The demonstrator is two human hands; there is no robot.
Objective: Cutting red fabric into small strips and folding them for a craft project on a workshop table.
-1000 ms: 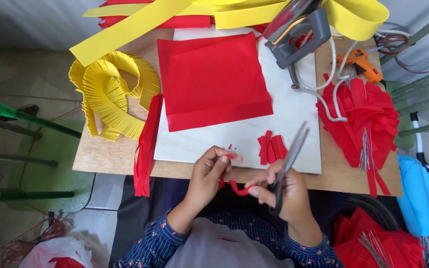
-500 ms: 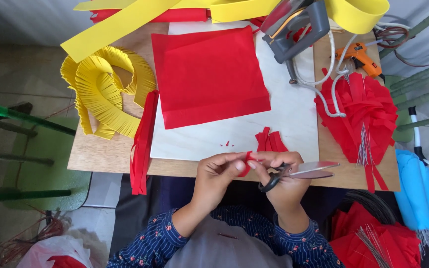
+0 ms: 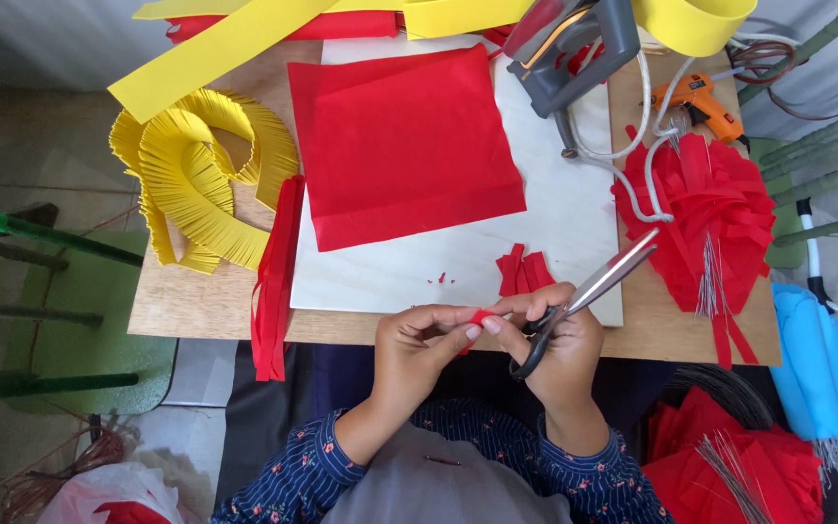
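Red scrap: a small red paper piece (image 3: pixel 478 317) is sitting pinched between both sets of fingertips, just off the near edge of the worktop (image 3: pixel 196 306), over the person's lap.
Left hand: the left hand (image 3: pixel 421 342) is closing thumb and forefinger on the scrap's left end, grip tight on the paper.
Right hand: the right hand (image 3: pixel 557 342) is doing double duty, fingertips nipping the scrap's other end while the scissors (image 3: pixel 589 291) are hanging in its fingers, blades closed and pointing up to the right.
Doing it well: I'd say the fold or twist wants short, firm pinches, the scissor tips kept angled away from the left fingers.
Just beyond: cut red strips (image 3: pixel 524 272) are lying on the white board (image 3: pixel 574 223), right by the knuckles.
Further out: a red paper sheet (image 3: pixel 404 146) is lying on the board, yellow fringed paper (image 3: pixel 201 184) curling to the left, a red fringed flower (image 3: pixel 715 218) and an orange glue gun (image 3: pixel 705 100) to the right, a grey tool (image 3: pixel 574 44) at the top.
Hard to make out: the scrap's shape is mostly covered by fingertips; the scissor handles are half buried in the palm; the yellow bands on top are running out of view.
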